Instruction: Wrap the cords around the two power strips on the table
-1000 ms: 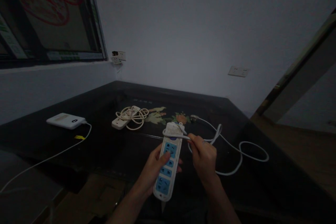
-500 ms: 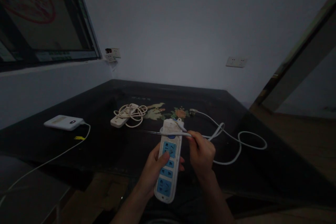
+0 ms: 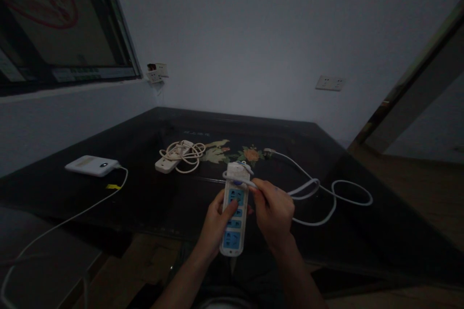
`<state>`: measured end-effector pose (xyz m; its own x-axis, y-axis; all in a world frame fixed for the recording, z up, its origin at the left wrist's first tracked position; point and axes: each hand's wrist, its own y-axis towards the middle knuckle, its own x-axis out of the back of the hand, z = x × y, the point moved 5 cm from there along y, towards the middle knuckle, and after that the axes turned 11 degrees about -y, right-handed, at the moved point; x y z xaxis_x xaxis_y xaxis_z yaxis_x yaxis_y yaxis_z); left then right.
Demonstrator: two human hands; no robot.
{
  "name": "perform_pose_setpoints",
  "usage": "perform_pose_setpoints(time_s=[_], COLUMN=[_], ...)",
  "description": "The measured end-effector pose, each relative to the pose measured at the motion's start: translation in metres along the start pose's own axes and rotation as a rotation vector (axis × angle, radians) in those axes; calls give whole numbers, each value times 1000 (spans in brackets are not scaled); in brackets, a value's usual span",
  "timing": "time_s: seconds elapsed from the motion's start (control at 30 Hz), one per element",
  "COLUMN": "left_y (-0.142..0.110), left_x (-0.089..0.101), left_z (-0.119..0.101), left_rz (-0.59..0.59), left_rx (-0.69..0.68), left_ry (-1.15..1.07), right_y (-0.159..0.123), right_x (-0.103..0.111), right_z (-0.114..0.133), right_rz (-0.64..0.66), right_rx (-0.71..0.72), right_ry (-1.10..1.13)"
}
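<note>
My left hand (image 3: 216,217) grips a white power strip (image 3: 238,172) with blue sockets, its thumb lying across the socket face. The strip is held above the front part of the table, its far end tilted away from me. A white cord (image 3: 303,186) loops around the strip's far end. Closed on that cord just right of the strip is my right hand (image 3: 274,207). From there the cord trails in loose loops over the table to its plug (image 3: 268,151), which lies near a painted flower.
A second power strip (image 3: 166,164), wrapped in its own cord, lies left of centre on the dark table (image 3: 232,128). Farther left are a white power bank (image 3: 92,165) with a cable and a yellow scrap (image 3: 113,187). Wall sockets (image 3: 330,83) sit behind.
The near end of the power strip has risen and tipped away from me. My right hand has shifted slightly left along with the cord, closer to the strip. The view has moved slightly.
</note>
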<state>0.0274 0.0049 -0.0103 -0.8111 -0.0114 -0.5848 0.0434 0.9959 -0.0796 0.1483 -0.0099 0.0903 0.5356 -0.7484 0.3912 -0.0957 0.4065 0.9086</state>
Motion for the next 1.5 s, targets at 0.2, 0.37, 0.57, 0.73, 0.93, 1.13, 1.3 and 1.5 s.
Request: perform_pose_setpoints(time_s=[0.2, 0.37, 0.57, 0.73, 0.93, 1.13, 1.3, 1.5], left_y=[3, 1, -5, -14, -27, -29, -35, -46], left_x=[1, -1, -2, -8, -16, -17, -23, -32], left_z=[0, 3, 3, -1, 0, 5, -2, -16], left_rz=[22, 59, 29, 19, 79, 135, 235, 350], left_rx=[12, 43, 91, 154, 252, 281, 340, 422], left_ry=[4, -51, -100, -224, -340, -382, -411, -440], right_y=[3, 4, -4, -13, -13, -11, -8, -1], right_x=[2, -1, -13, -20, -13, -10, -14, -10], right_z=[0, -12, -27, -31, -25, -23, -27, -30], right_rz=[-9, 33, 106, 173, 99, 86, 211, 457], right_rx=[-58, -213, -437, -486, -357, -287, -345, -256], right_ry=[71, 173, 319, 389, 334, 276, 508, 784])
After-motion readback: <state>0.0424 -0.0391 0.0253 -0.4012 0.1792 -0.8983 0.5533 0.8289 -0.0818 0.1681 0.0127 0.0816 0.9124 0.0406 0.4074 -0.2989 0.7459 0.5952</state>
